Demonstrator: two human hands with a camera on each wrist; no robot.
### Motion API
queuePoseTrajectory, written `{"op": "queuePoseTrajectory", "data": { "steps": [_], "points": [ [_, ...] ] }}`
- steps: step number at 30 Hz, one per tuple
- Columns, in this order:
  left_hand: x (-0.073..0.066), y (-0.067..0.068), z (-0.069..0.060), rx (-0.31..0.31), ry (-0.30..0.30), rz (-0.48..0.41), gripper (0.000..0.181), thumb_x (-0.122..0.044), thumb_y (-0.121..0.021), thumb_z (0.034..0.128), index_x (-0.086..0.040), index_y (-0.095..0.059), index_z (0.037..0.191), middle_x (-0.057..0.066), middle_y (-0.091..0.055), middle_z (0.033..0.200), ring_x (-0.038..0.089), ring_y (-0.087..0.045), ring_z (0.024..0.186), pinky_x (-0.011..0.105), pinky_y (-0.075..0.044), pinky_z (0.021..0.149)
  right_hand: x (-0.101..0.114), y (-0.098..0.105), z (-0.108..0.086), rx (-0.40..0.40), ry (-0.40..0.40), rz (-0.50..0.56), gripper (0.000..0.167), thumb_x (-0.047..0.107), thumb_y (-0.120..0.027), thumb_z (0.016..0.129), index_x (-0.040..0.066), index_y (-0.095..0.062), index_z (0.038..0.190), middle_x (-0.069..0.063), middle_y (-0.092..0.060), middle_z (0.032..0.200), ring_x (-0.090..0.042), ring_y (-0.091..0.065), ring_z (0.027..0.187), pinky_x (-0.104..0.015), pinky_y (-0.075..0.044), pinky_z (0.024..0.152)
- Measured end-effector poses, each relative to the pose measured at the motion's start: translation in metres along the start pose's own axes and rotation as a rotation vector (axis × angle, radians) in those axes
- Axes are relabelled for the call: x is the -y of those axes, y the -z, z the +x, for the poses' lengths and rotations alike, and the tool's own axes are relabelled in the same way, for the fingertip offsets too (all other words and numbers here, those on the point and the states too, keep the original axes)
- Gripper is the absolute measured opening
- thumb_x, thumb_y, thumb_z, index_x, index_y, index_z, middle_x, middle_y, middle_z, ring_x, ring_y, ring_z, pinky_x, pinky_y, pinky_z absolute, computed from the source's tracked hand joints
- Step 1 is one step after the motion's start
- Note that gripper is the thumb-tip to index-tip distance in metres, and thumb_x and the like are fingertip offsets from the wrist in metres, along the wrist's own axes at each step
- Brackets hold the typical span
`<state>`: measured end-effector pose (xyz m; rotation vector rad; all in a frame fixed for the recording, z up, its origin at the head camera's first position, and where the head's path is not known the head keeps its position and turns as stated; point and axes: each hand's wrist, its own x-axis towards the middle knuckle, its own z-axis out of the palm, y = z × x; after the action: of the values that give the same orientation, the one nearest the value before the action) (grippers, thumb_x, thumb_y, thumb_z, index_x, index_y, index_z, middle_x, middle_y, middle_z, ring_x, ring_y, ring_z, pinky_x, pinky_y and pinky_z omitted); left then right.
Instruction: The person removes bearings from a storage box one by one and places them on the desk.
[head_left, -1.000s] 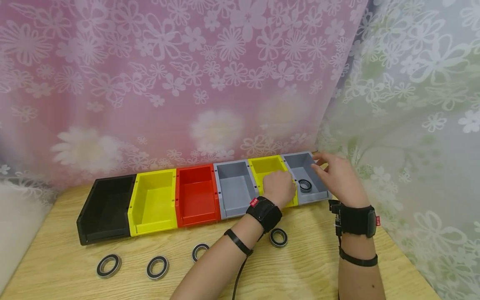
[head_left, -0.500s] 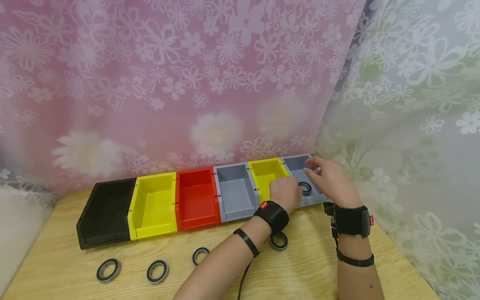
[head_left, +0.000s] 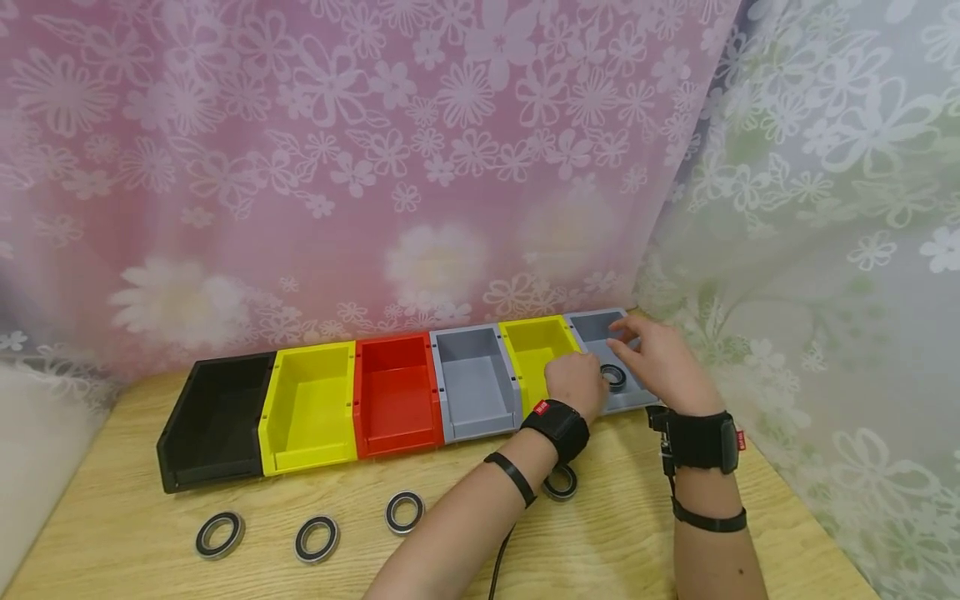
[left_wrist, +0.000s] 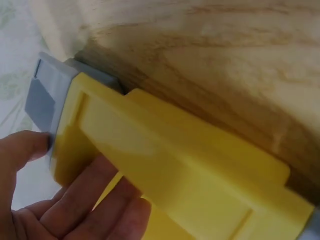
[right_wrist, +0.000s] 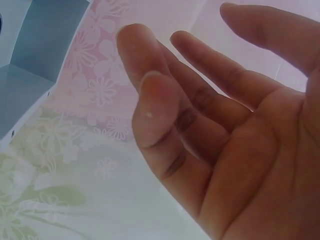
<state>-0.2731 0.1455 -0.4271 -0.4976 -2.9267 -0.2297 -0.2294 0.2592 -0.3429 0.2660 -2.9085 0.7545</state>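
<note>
My left hand (head_left: 577,383) is over the front of the right-hand yellow bin (head_left: 536,342). In the left wrist view its fingers curl inside the yellow bin (left_wrist: 165,155) while the thumb lies against the neighbouring grey bin (left_wrist: 45,97), so the hand grips the wall between them. My right hand (head_left: 667,362) hovers over the right edge of the end grey bin (head_left: 596,323), fingers loosely bent. The right wrist view shows nothing in the right hand (right_wrist: 225,135). A black-and-silver ball bearing (head_left: 612,377) lies in the end grey bin.
The row continues left with a grey bin (head_left: 476,383), a red bin (head_left: 397,400), another yellow bin (head_left: 311,408) and a black bin (head_left: 217,425). Several bearings (head_left: 405,512) lie on the wooden table (head_left: 615,533) in front. Flowered curtains (head_left: 322,167) hang behind and to the right.
My left hand has shifted slightly right and toward me along the yellow bin. The right hand has moved a little left over the end grey bin.
</note>
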Motion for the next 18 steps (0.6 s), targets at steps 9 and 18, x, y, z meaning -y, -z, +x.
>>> {"op": "queuePoseTrajectory", "data": {
  "steps": [9, 18],
  "points": [
    [0.002, -0.003, 0.001, 0.011, 0.026, -0.030, 0.045, -0.054, -0.070, 0.0942, -0.022, -0.065, 0.063, -0.004, -0.048, 0.049, 0.013, -0.047, 0.043, 0.029, -0.038, 0.044, -0.004, -0.002, 0.003, -0.026, -0.007, 0.005, 0.033, 0.022, -0.058, 0.107, 0.002, -0.061, 0.133, -0.022, -0.069, 0.118, -0.035, -0.067, 0.093, -0.045, -0.055, 0.072],
    [0.005, -0.007, 0.000, 0.041, 0.064, -0.107, 0.051, -0.057, -0.070, 0.0926, -0.020, -0.060, 0.059, -0.004, -0.041, 0.046, 0.013, -0.046, 0.042, 0.028, -0.035, 0.043, -0.021, -0.019, 0.016, -0.026, -0.034, 0.031, 0.032, 0.017, -0.059, 0.106, -0.001, -0.063, 0.132, -0.024, -0.067, 0.120, -0.036, -0.067, 0.095, -0.045, -0.055, 0.073]
  ]
}}
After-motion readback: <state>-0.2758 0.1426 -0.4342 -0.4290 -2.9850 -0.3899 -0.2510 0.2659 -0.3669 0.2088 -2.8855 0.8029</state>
